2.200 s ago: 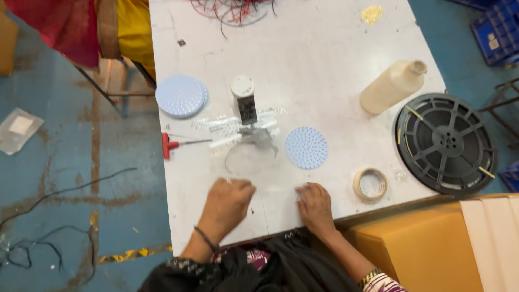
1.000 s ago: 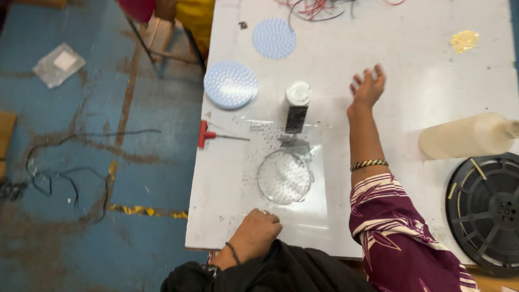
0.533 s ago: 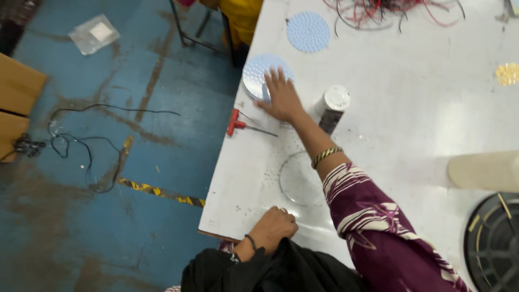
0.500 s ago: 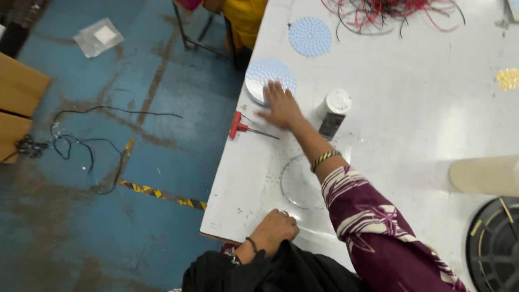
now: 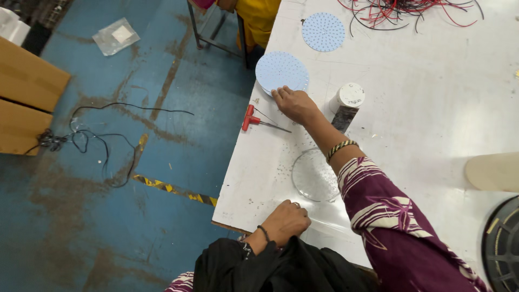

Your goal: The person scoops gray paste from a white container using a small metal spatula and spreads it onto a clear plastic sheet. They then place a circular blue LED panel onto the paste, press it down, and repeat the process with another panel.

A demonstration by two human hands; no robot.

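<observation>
Blue disc [image 5: 281,72] lying flat near table [image 5: 432,108] edge; judged thin, light, stiff, best pinched at rim. Right hand [image 5: 294,104] reaching across, fingertips touching disc's near rim, not yet grasping. Left hand [image 5: 285,221] resting clenched at near edge, holding nothing visible. Red tool [image 5: 254,119], canister [image 5: 346,103] lying beside.

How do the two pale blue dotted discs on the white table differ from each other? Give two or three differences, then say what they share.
The nearer disc lies at the table's left edge, with the right hand at its near rim; the farther disc lies further in, with no hand near it. The nearer disc looks paler and slightly larger than the farther disc. Both are round, flat, pale blue and covered in small dots.
</observation>
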